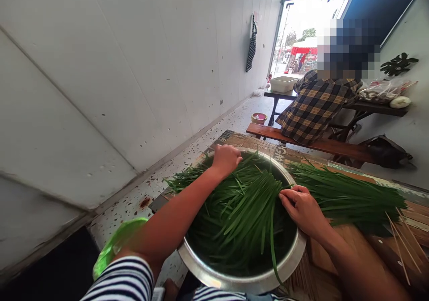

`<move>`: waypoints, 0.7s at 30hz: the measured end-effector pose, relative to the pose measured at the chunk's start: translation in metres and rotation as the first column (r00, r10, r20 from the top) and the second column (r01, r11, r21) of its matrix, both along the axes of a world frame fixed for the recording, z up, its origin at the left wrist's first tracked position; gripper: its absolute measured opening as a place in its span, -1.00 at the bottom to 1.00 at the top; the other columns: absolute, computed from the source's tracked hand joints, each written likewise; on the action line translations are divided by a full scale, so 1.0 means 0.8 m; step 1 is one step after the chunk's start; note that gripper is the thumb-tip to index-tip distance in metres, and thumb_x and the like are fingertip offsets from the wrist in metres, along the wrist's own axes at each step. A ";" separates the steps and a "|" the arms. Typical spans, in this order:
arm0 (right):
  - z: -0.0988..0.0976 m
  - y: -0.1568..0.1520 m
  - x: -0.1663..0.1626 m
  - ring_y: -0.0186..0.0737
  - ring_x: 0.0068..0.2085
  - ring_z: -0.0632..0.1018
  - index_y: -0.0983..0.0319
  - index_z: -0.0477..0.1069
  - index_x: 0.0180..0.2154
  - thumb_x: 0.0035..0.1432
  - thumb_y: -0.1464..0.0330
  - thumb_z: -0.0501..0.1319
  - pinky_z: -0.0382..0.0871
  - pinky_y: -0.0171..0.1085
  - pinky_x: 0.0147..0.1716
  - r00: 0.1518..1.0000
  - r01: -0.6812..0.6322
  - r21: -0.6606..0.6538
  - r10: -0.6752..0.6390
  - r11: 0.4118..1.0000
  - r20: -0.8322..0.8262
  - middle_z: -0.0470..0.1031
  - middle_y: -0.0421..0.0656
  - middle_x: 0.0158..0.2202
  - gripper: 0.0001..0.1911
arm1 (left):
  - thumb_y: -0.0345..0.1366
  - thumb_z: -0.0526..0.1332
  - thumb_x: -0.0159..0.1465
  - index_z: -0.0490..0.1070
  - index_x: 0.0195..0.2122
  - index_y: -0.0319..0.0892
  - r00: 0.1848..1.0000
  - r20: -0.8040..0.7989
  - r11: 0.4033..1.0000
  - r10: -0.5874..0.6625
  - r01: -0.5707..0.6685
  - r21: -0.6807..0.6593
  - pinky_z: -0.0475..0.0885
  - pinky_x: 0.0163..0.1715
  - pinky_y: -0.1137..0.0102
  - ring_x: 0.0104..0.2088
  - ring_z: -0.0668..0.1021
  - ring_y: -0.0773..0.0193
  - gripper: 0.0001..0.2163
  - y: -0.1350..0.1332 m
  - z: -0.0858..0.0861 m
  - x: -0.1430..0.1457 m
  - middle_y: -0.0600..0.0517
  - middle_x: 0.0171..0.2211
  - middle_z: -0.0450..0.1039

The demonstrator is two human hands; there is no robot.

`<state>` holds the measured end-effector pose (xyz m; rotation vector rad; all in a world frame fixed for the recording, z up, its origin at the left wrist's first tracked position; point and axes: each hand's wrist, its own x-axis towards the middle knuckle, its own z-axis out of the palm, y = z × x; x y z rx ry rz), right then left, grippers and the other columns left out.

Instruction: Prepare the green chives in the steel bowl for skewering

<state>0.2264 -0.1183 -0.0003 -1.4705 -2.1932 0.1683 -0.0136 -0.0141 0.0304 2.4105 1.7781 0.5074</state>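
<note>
A wide metal basin (295,256) in front of me holds a heap of long green leaves (241,211). My left hand (226,158) reaches over the basin's far rim and is closed on the far end of the leaves. My right hand (301,207) rests at the basin's right rim, its fingers pinched on leaves near the middle of the bunch. A second bunch of the same green leaves (348,194) lies to the right on the wooden table (338,252).
Thin wooden skewers (402,243) lie at the table's right edge. A green plastic bag (115,243) sits by my left elbow. Beyond the table, a person in a plaid shirt (315,106) sits on a wooden bench (321,144). A white wall runs along the left.
</note>
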 end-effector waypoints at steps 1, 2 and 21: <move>0.000 0.000 0.000 -0.24 -0.36 0.44 0.19 0.48 -0.47 0.18 0.28 0.03 0.27 -0.27 -0.26 1.000 0.001 -0.004 -0.001 1.000 0.001 0.43 -0.21 -0.62 -0.69 | -0.19 0.18 0.16 0.54 -0.33 -0.15 0.999 0.004 0.998 -0.053 0.053 -0.036 0.16 -0.02 0.20 -0.16 0.47 0.14 -0.80 0.002 -0.006 0.003 -0.08 -0.30 0.52; 0.001 0.000 0.000 -0.23 -0.36 0.44 0.19 0.47 -0.47 0.18 0.28 0.03 0.27 -0.27 -0.26 1.000 0.001 -0.007 -0.001 1.000 0.003 0.43 -0.20 -0.62 -0.69 | -0.21 0.20 0.14 0.54 -0.33 -0.14 0.996 0.006 0.994 -0.086 0.086 -0.073 0.16 -0.02 0.21 -0.18 0.48 0.14 -0.82 0.003 -0.011 0.007 -0.07 -0.32 0.53; 0.003 -0.001 0.001 -0.23 -0.35 0.44 0.20 0.48 -0.45 0.19 0.28 0.02 0.26 -0.26 -0.22 1.000 -0.005 -0.020 0.005 1.000 0.006 0.44 -0.20 -0.61 -0.69 | -0.22 0.17 0.09 0.58 -0.38 -0.27 0.870 0.490 0.941 -0.055 0.210 -0.267 0.34 -0.39 0.49 -0.44 0.48 0.33 -0.75 0.008 -0.030 0.022 0.00 -0.44 0.55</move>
